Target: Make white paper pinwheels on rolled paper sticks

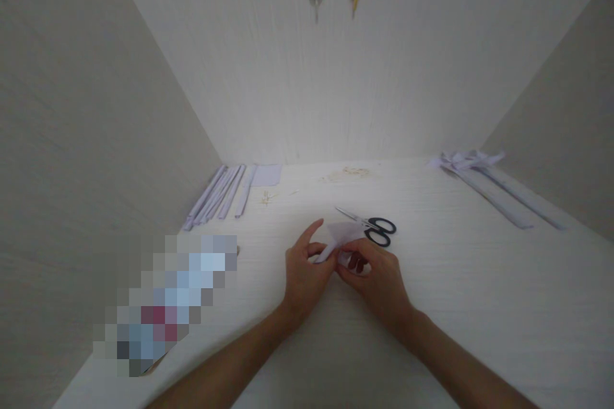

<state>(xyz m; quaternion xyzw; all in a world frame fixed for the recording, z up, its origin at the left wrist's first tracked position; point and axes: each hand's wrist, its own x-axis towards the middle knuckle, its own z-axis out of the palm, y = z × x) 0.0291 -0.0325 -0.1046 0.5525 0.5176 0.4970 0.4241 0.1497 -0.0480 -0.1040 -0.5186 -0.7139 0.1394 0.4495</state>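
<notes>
Both hands meet over the middle of the table around a piece of thin white paper [343, 231], folded or gathered, with a fan-like end sticking up. My left hand [309, 271] pinches it from the left, index finger raised away from it. From the other side my right hand [378, 271] grips the paper between thumb and fingertips. Just beyond the hands lie scissors [378, 230] with black handles, blades pointing left. The part of the paper between the fingertips is hidden.
Several rolled paper strips [215, 198] lie at the back left, beside a flat paper sheet [267, 174]. Small pale sticks [266, 197] and a scattered pile [355, 172] sit near the back wall. Long paper pieces with bow-like ends [499, 195] rest at right. A blurred-out object [177, 300] lies left.
</notes>
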